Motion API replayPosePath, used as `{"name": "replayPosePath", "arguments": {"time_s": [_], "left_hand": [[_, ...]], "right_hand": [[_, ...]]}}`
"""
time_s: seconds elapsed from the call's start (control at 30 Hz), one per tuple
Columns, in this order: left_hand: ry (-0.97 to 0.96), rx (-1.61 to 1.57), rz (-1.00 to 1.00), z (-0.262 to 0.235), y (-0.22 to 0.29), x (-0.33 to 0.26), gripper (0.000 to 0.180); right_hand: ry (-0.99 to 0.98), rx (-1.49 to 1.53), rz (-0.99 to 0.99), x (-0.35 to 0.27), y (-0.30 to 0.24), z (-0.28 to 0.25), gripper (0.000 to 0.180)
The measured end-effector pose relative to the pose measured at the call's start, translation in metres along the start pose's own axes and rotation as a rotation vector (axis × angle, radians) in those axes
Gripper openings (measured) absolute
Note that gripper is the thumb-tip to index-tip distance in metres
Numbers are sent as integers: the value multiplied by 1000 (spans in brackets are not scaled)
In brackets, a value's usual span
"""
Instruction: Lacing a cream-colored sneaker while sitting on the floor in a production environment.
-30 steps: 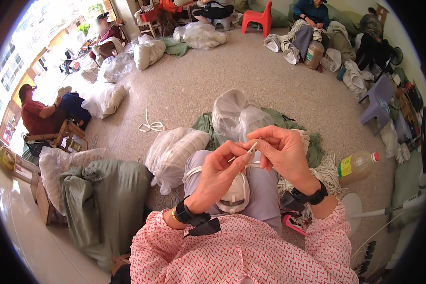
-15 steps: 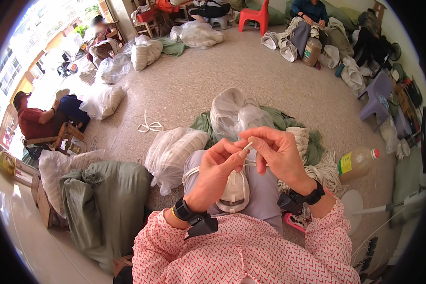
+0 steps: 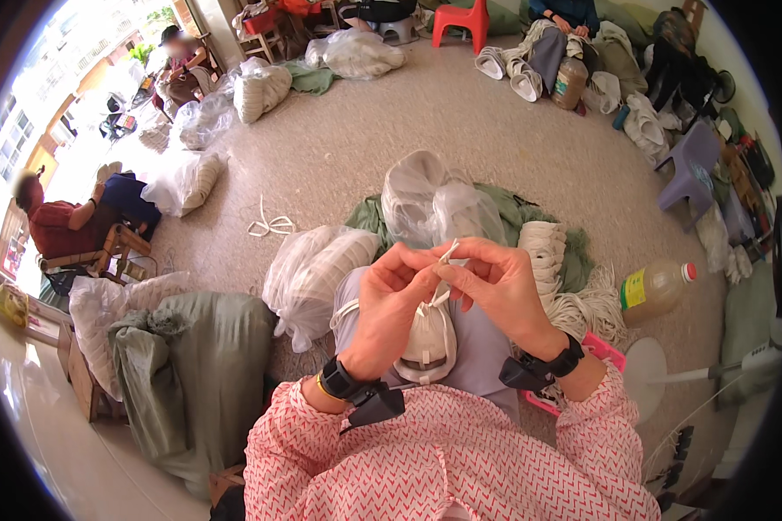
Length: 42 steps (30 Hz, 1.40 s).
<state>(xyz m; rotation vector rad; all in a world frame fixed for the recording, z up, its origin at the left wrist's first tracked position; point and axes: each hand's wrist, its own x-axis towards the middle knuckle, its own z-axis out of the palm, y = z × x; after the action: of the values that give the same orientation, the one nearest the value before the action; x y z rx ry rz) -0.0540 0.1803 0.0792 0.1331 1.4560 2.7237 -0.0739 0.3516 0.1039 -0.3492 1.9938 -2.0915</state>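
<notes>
In front of my knees, my left hand and my right hand meet fingertip to fingertip. Both pinch a thin white cord, whose short end sticks up between them. More of the cord runs down behind the fingers. On my lap, below the hands, rests a cream cloth piece with a rounded, seamed end; its exact kind is unclear. A pale strap loops out from its left side over my leg.
Ahead lie stuffed clear plastic bags and a green cloth. Hanks of white cord, a pink basket and a large bottle are at the right. A green sack stands left. Several people sit around the room.
The cord's end now points up above the fingertips, and my hands have drawn closer around it. The view has shifted slightly, showing more of the pink basket.
</notes>
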Motion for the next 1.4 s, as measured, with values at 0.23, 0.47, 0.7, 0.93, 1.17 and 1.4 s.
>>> {"name": "replayPosePath", "arguments": {"time_s": [0.23, 0.47, 0.7, 0.93, 1.17, 1.4], "left_hand": [[-47, 190, 56, -7, -7, 1, 6], [-193, 960, 144, -67, -34, 14, 30], [-183, 1024, 437, -108, -102, 16, 54], [-149, 1243, 354, -91, -112, 7, 53], [-109, 1259, 367, -88, -116, 9, 57], [-118, 1307, 361, -90, -121, 8, 59]], "right_hand": [[51, -93, -169, 4, 12, -4, 13], [-112, -167, -96, 17, -34, -10, 12], [-246, -490, -210, 20, -53, 16, 12], [-286, -408, -106, 7, -48, 27, 11], [-291, -372, -82, -5, -47, 22, 10], [-250, -333, -111, -8, -42, 15, 10]]}}
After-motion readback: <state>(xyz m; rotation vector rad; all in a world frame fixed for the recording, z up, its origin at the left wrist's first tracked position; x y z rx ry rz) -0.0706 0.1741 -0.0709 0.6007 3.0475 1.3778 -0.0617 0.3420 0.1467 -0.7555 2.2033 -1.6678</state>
